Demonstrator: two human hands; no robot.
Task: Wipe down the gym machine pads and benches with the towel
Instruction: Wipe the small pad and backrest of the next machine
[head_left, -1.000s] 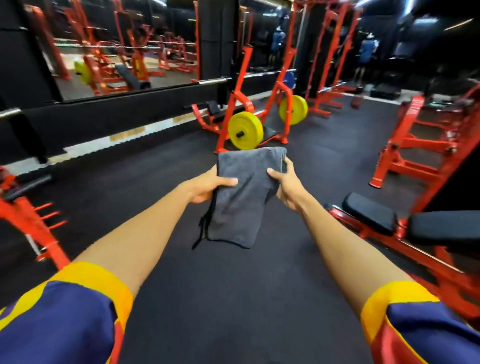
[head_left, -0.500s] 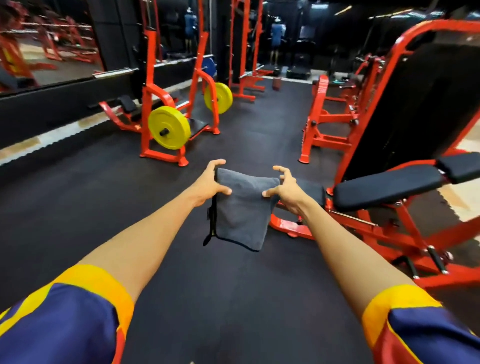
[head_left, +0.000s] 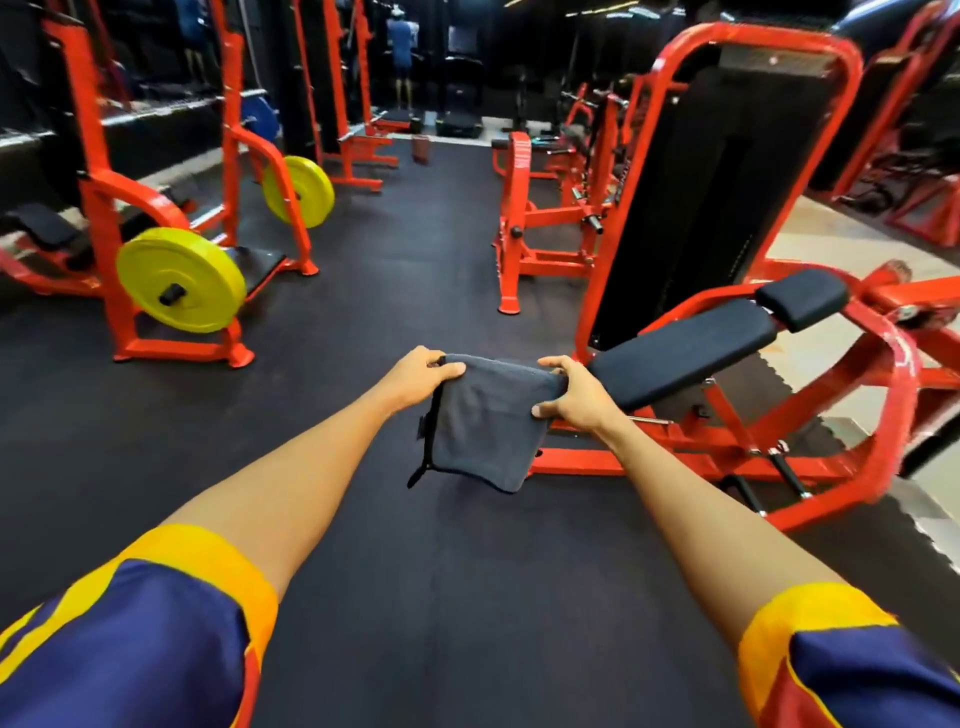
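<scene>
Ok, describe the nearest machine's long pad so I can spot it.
Look right to the big red machine with the tall black panel. At its foot a long black pad slopes down toward the right hand, which holds the grey towel. It is the longest pad there, unlike the short square pad just beyond its upper end.

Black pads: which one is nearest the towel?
The long pad on the red machine, just beside the right hand gripping the towel. The short pad lies beyond it; the far-left pad is much farther.
</scene>
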